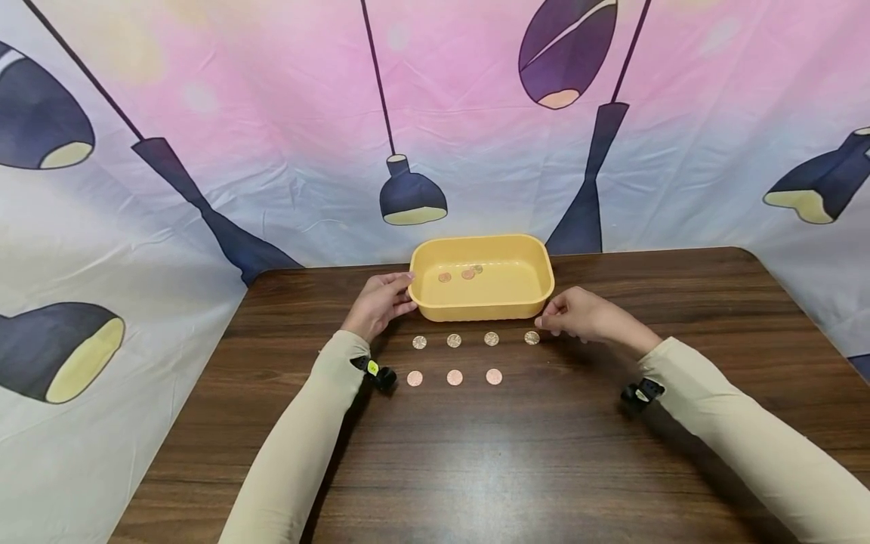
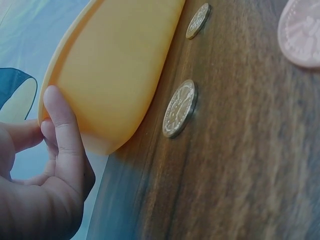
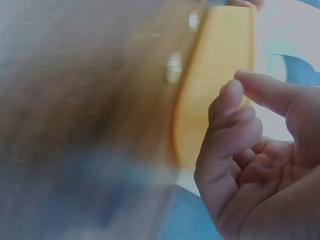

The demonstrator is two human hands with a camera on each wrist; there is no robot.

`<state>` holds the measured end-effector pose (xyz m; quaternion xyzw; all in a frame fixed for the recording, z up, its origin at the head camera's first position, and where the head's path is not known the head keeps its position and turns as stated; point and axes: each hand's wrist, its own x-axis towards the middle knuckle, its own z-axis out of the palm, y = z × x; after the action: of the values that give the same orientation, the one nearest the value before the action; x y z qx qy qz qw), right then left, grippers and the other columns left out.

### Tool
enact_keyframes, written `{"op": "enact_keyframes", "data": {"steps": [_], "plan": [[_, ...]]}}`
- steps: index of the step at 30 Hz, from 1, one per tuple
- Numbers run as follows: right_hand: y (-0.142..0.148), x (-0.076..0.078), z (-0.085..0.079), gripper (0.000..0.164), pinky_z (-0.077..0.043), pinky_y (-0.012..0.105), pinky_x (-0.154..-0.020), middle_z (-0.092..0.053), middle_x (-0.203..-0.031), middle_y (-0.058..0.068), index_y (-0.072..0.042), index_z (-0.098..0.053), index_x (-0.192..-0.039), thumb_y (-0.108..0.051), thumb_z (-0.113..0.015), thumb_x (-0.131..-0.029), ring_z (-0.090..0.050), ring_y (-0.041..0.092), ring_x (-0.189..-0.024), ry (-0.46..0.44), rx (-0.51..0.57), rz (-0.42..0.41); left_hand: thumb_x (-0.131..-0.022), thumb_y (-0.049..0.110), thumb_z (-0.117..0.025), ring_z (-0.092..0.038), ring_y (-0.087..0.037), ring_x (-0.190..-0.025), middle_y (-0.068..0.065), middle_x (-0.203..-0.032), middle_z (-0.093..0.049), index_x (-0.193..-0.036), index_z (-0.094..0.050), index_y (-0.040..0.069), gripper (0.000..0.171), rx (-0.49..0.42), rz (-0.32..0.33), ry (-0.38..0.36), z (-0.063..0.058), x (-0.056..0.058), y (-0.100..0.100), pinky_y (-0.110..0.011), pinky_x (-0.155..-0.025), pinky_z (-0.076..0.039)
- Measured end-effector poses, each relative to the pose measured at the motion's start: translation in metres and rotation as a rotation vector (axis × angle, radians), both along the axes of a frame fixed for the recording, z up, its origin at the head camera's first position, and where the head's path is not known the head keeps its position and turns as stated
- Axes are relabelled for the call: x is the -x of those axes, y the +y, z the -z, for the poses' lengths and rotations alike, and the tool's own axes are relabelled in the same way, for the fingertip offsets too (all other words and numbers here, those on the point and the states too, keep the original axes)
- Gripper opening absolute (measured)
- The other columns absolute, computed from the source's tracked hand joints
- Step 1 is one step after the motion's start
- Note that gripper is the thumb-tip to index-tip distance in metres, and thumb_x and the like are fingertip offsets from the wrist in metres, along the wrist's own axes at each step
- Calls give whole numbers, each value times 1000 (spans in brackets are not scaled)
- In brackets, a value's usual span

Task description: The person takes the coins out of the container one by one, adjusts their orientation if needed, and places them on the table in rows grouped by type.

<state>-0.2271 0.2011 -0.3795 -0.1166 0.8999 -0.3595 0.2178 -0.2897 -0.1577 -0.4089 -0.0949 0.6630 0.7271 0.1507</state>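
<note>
In the head view, my left hand (image 1: pixel 382 302) grips the left end of a yellow plastic tub (image 1: pixel 482 312). The left wrist view shows my thumb and fingers (image 2: pixel 65 130) pinching its rim. Beyond the tub's front right corner, my right hand (image 1: pixel 574 313) hovers with loosely curled fingers, its fingertips just beside a gold-coloured coin (image 1: pixel 532 338). The right wrist view shows thumb and forefinger tips close together, with nothing visible between them. That coin ends a row of several gold-coloured coins (image 1: pixel 454 341). Nearer me lie three copper-coloured coins (image 1: pixel 455 377).
Inside the tub lie a few coins, among them a copper-coloured coin (image 1: pixel 445 277). The tub stands near the back edge of the dark wooden table (image 1: pixel 381 468). Right behind hangs a cloth backdrop (image 1: pixel 326 189) printed with lamps.
</note>
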Motion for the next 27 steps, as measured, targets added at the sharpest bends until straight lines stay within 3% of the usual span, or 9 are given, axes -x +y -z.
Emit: {"op": "enact_keyframes", "data": {"steps": [7, 13, 18, 24, 27], "plan": [[-6, 1, -34, 27, -38, 24, -44, -58, -76, 1, -2, -72, -99, -27, -65, -106, -39, 8, -47, 70, 56, -25, -110, 16, -58, -62, -10, -75, -6, -98, -58, -145, -53, -8, 42, -8, 1, 1, 2, 1, -2, -18, -66, -61], [-17, 14, -52, 19, -44, 27, -57, -67, -84, 8, -2, -73, -104, -18, -64, -105, -51, 14, -63, 254, 71, -27, -111, 15, -57, -62, -10, -74, -7, -98, -57, -145, -53, -8, 41, -22, -4, 3, 1, 0, 0, -18, -65, -61], [-35, 28, -51, 20, -49, 31, -68, -71, -95, 13, -4, -74, -108, -20, -62, -105, -60, 23, -78, 341, 83, 3, -111, 15, -57, -60, -9, -73, -6, -93, -56, -144, -53, -8, 41, -27, -1, 4, 1, -1, 1, -18, -65, -61], [-62, 50, -40, 20, -55, 43, -85, -72, -112, 17, -5, -70, -114, -22, -63, -107, -67, 31, -102, 340, 79, 52, -111, 16, -57, -61, -10, -74, -10, -98, -55, -145, -52, -9, 43, -21, 5, -3, 2, 0, 0, -18, -65, -61], [-76, 63, -33, 19, -54, 44, -87, -72, -113, 18, -2, -70, -115, -18, -63, -106, -67, 32, -105, 335, 51, 37, -111, 16, -57, -61, -11, -76, -11, -102, -55, -146, -52, -9, 43, -21, 7, -5, 1, 1, 0, -18, -66, -61]]}}
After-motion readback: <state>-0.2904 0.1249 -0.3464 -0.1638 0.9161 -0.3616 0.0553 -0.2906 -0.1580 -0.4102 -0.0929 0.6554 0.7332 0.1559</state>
